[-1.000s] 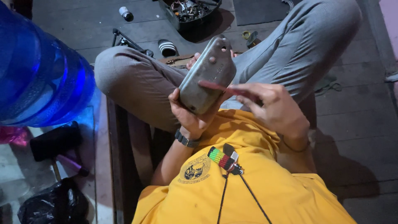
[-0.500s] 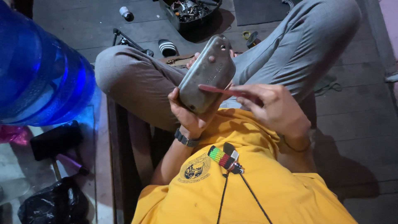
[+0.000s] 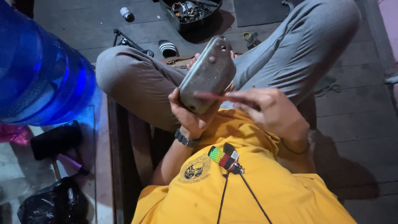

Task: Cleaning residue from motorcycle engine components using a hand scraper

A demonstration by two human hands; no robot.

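Note:
My left hand (image 3: 188, 117), with a dark watch on its wrist, grips the lower end of a grey, dirty metal cover (image 3: 207, 72) with rounded corners and holds it upright above my lap. My right hand (image 3: 269, 111) pinches a thin red stick (image 3: 212, 96), and the stick's tip lies against the lower face of the cover. Both hands are in front of my yellow shirt, and my legs in grey trousers are crossed beyond them.
A big blue water jug (image 3: 37, 70) stands at the left. A black tray of metal parts (image 3: 190, 12), a striped sandal (image 3: 168, 48) and a small bottle (image 3: 126, 14) lie on the dark plank floor ahead. At the lower left are a black mallet (image 3: 54, 141) and a black bag (image 3: 54, 205).

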